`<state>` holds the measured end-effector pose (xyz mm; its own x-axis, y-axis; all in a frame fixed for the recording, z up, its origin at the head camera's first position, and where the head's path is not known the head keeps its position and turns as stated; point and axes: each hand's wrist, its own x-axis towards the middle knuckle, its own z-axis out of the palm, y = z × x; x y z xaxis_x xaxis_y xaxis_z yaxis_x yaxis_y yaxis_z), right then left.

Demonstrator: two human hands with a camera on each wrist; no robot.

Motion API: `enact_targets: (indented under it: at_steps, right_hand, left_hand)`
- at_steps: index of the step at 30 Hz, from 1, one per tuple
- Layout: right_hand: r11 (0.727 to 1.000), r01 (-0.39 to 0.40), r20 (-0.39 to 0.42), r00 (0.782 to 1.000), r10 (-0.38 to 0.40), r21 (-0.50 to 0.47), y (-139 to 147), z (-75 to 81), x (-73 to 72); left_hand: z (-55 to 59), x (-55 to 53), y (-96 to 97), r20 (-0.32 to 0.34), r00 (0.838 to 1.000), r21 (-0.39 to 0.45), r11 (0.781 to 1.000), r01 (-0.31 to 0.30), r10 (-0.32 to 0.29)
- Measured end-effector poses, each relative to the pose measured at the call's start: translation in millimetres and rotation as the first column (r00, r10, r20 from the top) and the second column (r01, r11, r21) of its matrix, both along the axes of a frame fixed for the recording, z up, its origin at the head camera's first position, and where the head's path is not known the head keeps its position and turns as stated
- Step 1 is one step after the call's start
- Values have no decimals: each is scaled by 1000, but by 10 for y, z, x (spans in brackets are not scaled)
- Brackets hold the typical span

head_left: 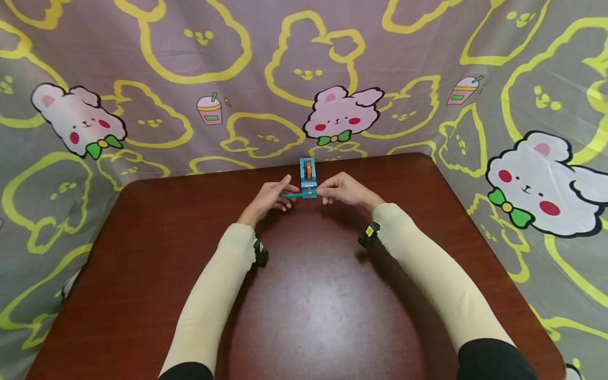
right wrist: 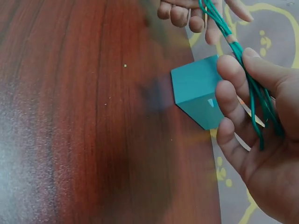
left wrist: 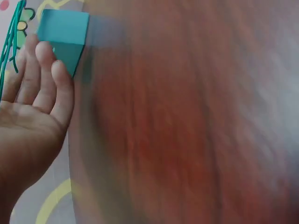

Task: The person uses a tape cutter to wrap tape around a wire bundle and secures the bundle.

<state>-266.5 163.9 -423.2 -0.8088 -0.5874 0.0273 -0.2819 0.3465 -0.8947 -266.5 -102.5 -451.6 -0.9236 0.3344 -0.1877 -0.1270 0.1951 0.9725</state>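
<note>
A bundle of green cords [right wrist: 254, 100], with a narrow tan band [right wrist: 232, 38] around it, stretches between the two hands above the far part of the table. My right hand [head_left: 345, 189] pinches it between thumb and forefinger, the other fingers loosely bent. At the other end of the bundle, my left hand [head_left: 269, 198] has its thumb raised and its fingers fairly straight; the cords pass beside those fingers [left wrist: 46, 70]. Just behind the bundle stands a blue tape dispenser [head_left: 304, 168] with an orange roll [head_left: 309, 170]. Its teal front [right wrist: 194, 84] shows in the right wrist view.
The dark red-brown wooden table [head_left: 157, 274] ends right behind the dispenser. A grey cloth [head_left: 266, 100] with yellow outlines and cartoon bears hangs at the back and sides. Each forearm wears a cream sleeve [head_left: 209, 301] and a small black wrist camera [head_left: 368, 235].
</note>
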Motion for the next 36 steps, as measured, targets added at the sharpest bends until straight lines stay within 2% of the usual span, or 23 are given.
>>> enact_targets:
  at_steps: [3,6,10,15,16,19,27,31,34,36]
  right_hand:
    - [1000,10,-32,999,-11,-18,-15,-34,6]
    - [999,13,-63,998,-15,-31,-24,-64,3]
    - [1000,8,-74,997,-10,-26,-43,-35,26]
    - [1000,12,-76,997,-13,-18,-40,-28,26]
    - [1000,16,-73,997,-18,-19,-35,-70,-6]
    - [1000,28,-74,997,-29,-12,-42,-66,-4]
    - [996,70,-110,992,-64,52,-64,-26,-34]
    - [979,176,-118,979,-165,98,-87,15,-61]
    - [950,282,-108,957,-269,134,-118,37,-89]
    - [931,326,-69,945,-319,164,-130,46,-105]
  left_hand:
    - [20,-22,-7,170,985,70,997,15,-26]
    - [43,-40,-15,279,958,109,993,36,-65]
    - [66,-52,-25,342,935,123,991,56,-96]
    - [74,-61,-22,353,930,106,992,69,-102]
    - [77,-59,-21,348,932,100,993,68,-99]
    - [79,-61,-24,320,943,84,994,68,-91]
    - [119,-28,-20,173,982,60,996,71,-81]
    - [120,-12,5,84,994,21,998,63,-64]
    - [99,-4,25,2,999,-16,999,41,-41]
    - [89,4,45,-54,998,-36,999,29,-31]
